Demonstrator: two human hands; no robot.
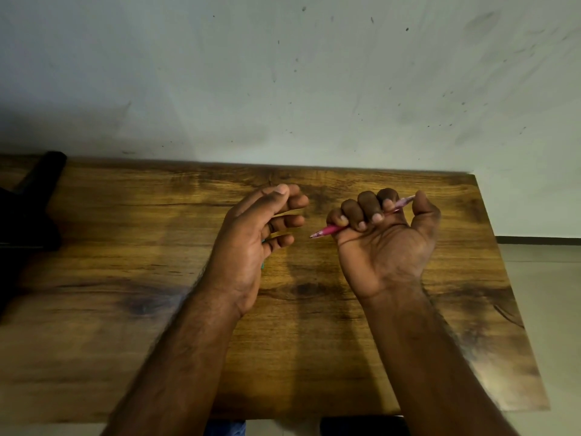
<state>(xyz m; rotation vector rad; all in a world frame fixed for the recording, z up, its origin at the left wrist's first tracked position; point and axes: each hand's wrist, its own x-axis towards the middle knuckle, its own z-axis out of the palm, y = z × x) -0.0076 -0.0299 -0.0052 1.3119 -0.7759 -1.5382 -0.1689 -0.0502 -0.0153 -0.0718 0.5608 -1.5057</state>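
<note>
Wooden table (314, 357) fills the lower view, butted against a scuffed pale wall (283, 73). A dark object (28, 209) sits at the table's far left edge; I can't make out what it is.

Both my forearms reach in above the table's middle. My right hand (383, 243) is palm-up, fingers curled tight around a pink pen (327, 230), thumb raised at the far end. The pen's long axis runs on a slant: its tip juts out of my fist toward my left hand, near side; its other end pokes past my thumb, toward the table's far right corner.

My left hand (254, 234) hovers just beside that tip, not touching, palm turned inward, fingers loosely bent and slightly spread. A sliver of green (262, 265) shows at its palm edge; too little is visible to say whether it is held.
</note>
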